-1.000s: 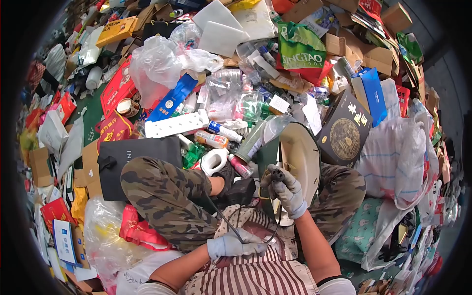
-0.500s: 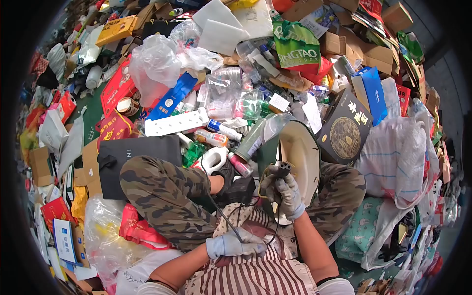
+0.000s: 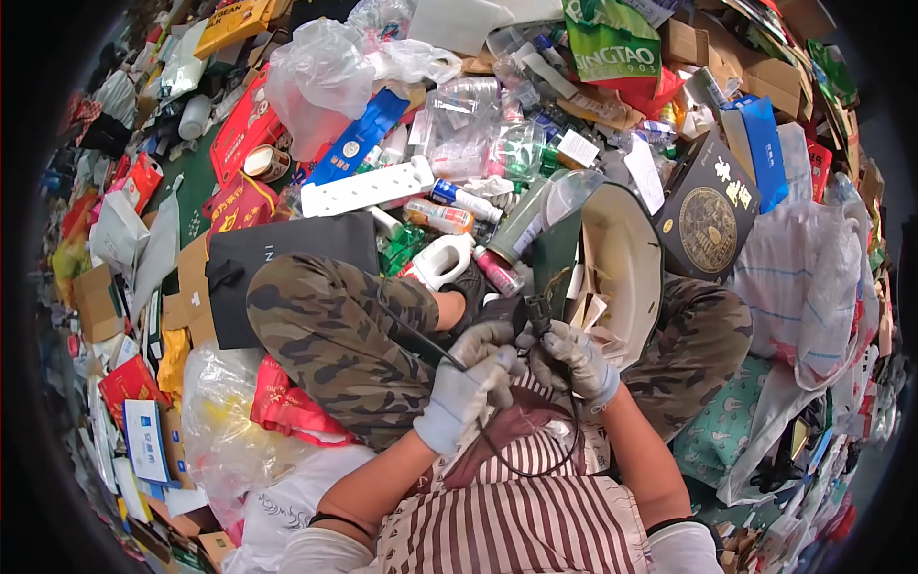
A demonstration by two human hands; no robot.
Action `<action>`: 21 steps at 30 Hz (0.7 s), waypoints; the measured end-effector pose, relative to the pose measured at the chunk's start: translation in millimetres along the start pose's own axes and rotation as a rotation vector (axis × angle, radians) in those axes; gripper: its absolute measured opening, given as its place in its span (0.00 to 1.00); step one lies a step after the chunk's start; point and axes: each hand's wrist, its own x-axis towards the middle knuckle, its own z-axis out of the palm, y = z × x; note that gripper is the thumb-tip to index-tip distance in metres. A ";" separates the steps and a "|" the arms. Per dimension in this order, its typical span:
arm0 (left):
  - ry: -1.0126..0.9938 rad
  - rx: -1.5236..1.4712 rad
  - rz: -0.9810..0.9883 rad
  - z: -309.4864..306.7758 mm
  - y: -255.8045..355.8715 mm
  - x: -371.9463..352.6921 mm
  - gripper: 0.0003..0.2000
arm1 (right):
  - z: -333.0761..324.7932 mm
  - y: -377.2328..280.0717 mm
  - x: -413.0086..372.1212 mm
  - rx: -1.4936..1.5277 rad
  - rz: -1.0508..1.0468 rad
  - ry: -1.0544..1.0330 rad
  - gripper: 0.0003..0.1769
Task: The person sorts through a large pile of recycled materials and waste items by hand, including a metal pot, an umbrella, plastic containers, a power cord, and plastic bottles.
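Note:
My right hand (image 3: 577,362), in a grey-white work glove, is closed around the black plug (image 3: 538,312) of a cable. Beside it, my left hand (image 3: 470,387), gloved the same way, grips the black cable (image 3: 419,337). One stretch of cable runs from the left hand up over my camouflage-clad leg. A loop of it hangs below both hands in front of my striped apron (image 3: 516,526). Just beyond the right hand, a tilted bucket (image 3: 639,273), cream inside and dark green outside, holds scraps of paper or card.
Mixed waste surrounds me. Ahead lie clear plastic bottles (image 3: 464,120), a white jug (image 3: 442,263) and a white perforated strip (image 3: 368,187). A black paper bag (image 3: 287,277) stands left, a black box (image 3: 710,206) right. A white woven sack (image 3: 798,277) sits at far right.
My left hand has risen from my lap to beside the right hand, still with the cable. The right hand and plug have dipped slightly; the view has shifted.

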 end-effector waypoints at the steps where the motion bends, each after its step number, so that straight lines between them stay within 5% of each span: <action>1: 0.078 -0.030 0.164 3.2 0.8 5.0 0.24 | -7.4 8.2 -0.3 -0.016 0.051 -0.087 0.25; 5: 0.014 0.200 0.151 -6.6 -2.5 13.8 0.21 | -9.0 10.0 -3.2 -0.231 0.142 -0.137 0.21; 7: -0.074 0.170 0.075 -8.5 -7.8 14.1 0.19 | -14.0 24.6 2.6 -0.284 -0.006 -0.120 0.22; 21: -0.066 0.518 0.302 -12.7 -18.0 9.6 0.18 | -29.4 57.7 12.9 -0.403 -0.133 -0.162 0.21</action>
